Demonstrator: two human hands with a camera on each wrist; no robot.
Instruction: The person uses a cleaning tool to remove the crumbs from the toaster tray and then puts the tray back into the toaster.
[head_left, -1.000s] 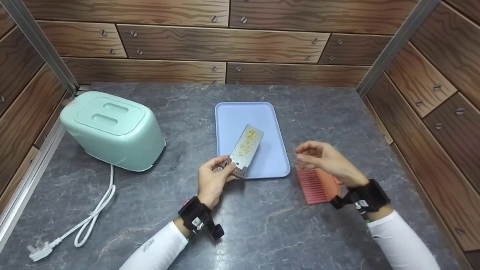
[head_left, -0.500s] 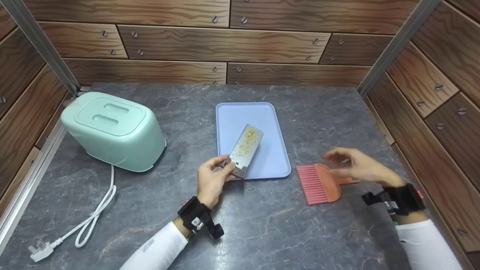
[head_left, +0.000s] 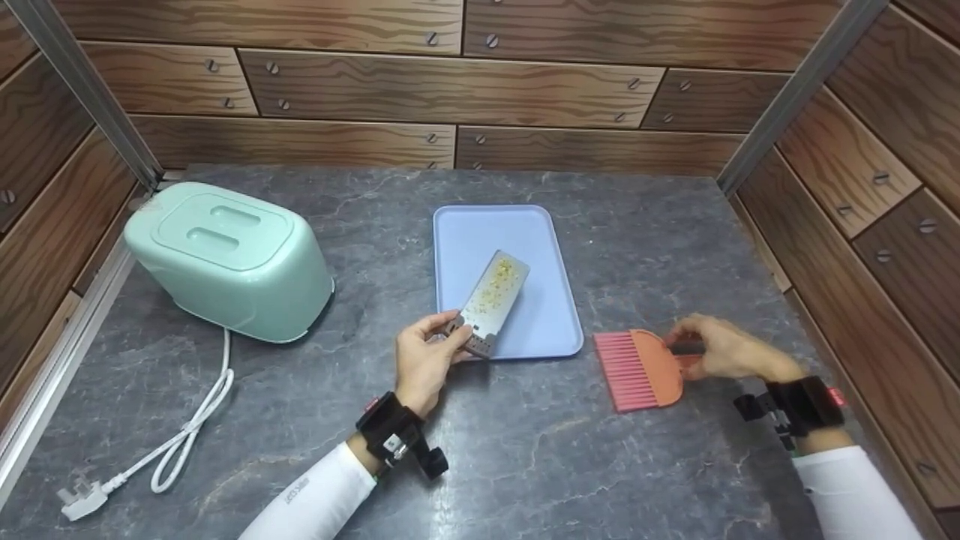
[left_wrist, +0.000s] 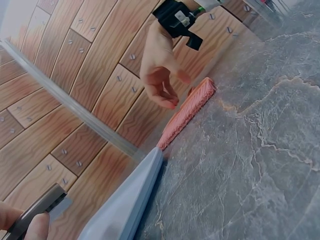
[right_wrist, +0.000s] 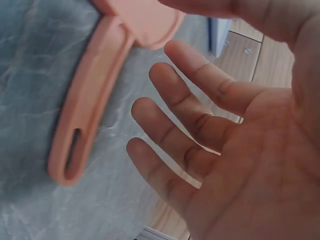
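My left hand [head_left: 421, 364] pinches the near end of a thin metal crumb tray [head_left: 495, 289], thumb on top. Yellowish crumbs are scattered over its upper face. The crumb tray slants over a light blue tray [head_left: 469, 229] on the table. To the right lies an orange brush [head_left: 637, 370] with pink bristles pointing left. My right hand [head_left: 724, 349] is at the brush's handle; in the right wrist view its fingers [right_wrist: 165, 127] are spread and gently bent beside the handle [right_wrist: 87, 100], with a gap between them.
A mint-green toaster [head_left: 232, 259] stands at the left, its white cord [head_left: 191, 420] looped on the table and ending in a plug [head_left: 84, 501]. Wood-patterned walls [head_left: 450, 86] enclose the grey marbled table [head_left: 525, 465] at the back and sides.
My right hand has moved right from above the brush's bristles, then lowered to its handle. The left hand and crumb tray have stayed in place.
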